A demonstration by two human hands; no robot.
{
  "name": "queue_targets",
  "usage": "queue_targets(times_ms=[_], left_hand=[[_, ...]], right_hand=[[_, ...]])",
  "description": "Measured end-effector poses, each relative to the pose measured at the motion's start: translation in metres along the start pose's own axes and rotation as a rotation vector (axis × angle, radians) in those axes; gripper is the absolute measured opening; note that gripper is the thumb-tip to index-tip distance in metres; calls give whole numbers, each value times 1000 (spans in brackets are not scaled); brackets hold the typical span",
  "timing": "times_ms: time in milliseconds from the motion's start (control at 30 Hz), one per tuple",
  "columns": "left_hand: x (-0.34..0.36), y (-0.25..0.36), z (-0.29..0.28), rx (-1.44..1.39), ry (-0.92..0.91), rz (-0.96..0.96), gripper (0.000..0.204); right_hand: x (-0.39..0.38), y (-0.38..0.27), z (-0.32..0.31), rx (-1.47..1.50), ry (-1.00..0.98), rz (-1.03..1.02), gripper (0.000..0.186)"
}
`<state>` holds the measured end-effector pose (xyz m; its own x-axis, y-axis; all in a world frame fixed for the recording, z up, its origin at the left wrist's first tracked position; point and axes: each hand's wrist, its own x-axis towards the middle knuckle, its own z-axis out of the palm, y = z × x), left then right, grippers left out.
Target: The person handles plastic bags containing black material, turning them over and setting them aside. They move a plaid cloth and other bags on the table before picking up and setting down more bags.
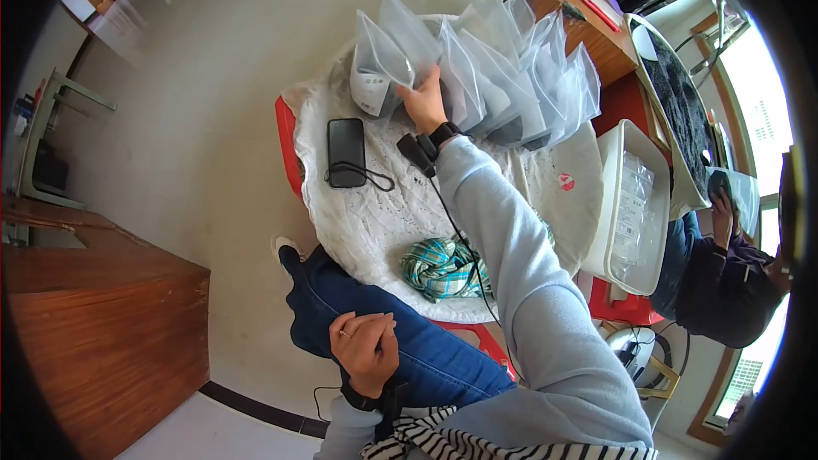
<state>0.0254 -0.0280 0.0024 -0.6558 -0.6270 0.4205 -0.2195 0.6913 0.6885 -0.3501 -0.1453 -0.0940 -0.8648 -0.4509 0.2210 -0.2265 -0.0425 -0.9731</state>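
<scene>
My right hand (423, 102) reaches to the far side of the round table and pinches the edge of a frosted plastic bag (407, 34). Beside its thumb, a bag holds a grey, rounded item with a white label (372, 94). To the right stand several more upright frosted bags (511, 77) with dark contents partly visible. My left hand (368, 351) rests above my jeans, its fingers curled inward and nothing visible in them. Left of my right wrist lies a black phone (346, 152) with a cord. A green plaid cloth bundle (436, 269) sits nearer me.
A wrinkled white cover (375, 230) lies over the table. At right, a white bin (619, 204) holds clear packages. Another person (724, 281) holds a bagged dark item beyond it. A wooden cabinet (111, 315) stands at left. A black cable (460, 230) runs along my right arm.
</scene>
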Motion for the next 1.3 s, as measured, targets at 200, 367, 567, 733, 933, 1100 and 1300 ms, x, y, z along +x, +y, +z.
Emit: queue_targets(times_ms=[200, 367, 567, 733, 933, 1100, 1300], left_hand=[[-1, 2, 0, -2, 7, 11, 10], [-1, 4, -2, -40, 19, 36, 10], [-2, 5, -2, -50, 27, 20, 9], [-3, 1, -4, -69, 44, 13, 8], [-6, -2, -5, -92, 75, 5, 8], [-6, -2, -7, -109, 85, 29, 8], [-6, -2, -8, -131, 99, 33, 8]], right_hand=[[-53, -20, 3, -9, 129, 183, 77], [-92, -25, 0, 41, -3, 397, 79], [-59, -48, 9, -78, -726, 434, 54], [-22, -69, 29, -104, -478, 136, 47], [-47, -90, 16, -274, -177, -318, 52], [-59, -112, -4, -376, -200, -77, 58], [-39, -125, -21, -680, -110, -122, 50]])
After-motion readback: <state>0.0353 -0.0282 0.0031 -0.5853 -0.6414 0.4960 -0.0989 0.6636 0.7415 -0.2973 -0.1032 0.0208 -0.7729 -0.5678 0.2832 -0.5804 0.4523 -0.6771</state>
